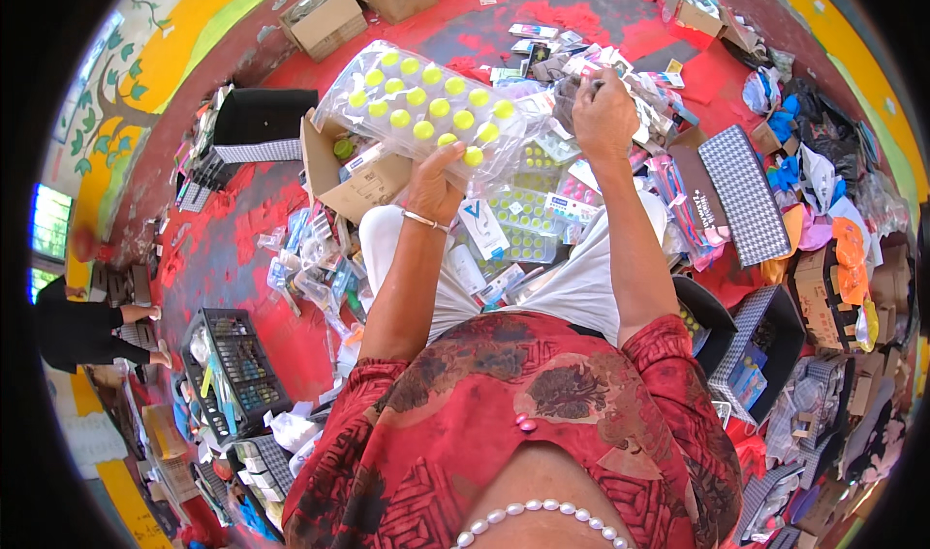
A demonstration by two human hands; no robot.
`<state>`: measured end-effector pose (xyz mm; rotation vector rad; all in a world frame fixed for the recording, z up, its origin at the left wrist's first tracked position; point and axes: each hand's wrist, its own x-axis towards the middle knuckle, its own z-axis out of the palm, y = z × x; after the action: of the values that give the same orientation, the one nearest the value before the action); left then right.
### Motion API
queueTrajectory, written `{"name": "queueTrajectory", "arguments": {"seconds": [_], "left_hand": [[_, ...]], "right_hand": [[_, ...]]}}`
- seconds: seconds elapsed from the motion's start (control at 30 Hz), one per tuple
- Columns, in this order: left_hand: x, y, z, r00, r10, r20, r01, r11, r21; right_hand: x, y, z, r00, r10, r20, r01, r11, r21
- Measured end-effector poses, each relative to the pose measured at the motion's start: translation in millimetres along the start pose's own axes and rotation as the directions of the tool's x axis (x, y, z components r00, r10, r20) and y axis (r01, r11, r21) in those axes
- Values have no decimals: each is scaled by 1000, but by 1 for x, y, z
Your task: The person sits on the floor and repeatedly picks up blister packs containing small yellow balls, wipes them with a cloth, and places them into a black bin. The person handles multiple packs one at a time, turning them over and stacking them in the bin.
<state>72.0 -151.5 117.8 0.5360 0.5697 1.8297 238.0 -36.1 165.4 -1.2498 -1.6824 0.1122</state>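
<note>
My left hand (436, 183) grips the lower right corner of a clear plastic pack (387, 120) with rows of yellow-green round pieces. Loose see-through film wraps the pack and trails off to the right. Out beyond the pack's right end, my right hand (604, 118) has its fingers curled together. A dark grey, crumpled thing (567, 101) shows beside those fingertips, but what they hold is hidden. Similar trays of green rounds (523, 210) lie between my knees, with a white card box (483, 229) beside them.
An opened cardboard box (329, 166) stands by my left knee. Loose packets (325, 268) litter the red floor (291, 345). Far left stands a black bin (262, 118); a patterned box (744, 195) stands right. A black basket (242, 370) is lower left. Another person (82, 326) is at the left edge.
</note>
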Motion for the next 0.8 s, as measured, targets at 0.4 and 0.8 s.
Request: {"name": "queueTrajectory", "arguments": {"seconds": [0.4, 0.8], "left_hand": [[-7, 21, -9, 974, -171, 147, 149, 978, 148], [4, 38, -17, 689, -533, 491, 381, 843, 380]], "right_hand": [[18, 49, 7, 935, 279, 221, -304, 948, 89], [12, -5, -12, 422, -158, 893, -692, 580, 430]]}}
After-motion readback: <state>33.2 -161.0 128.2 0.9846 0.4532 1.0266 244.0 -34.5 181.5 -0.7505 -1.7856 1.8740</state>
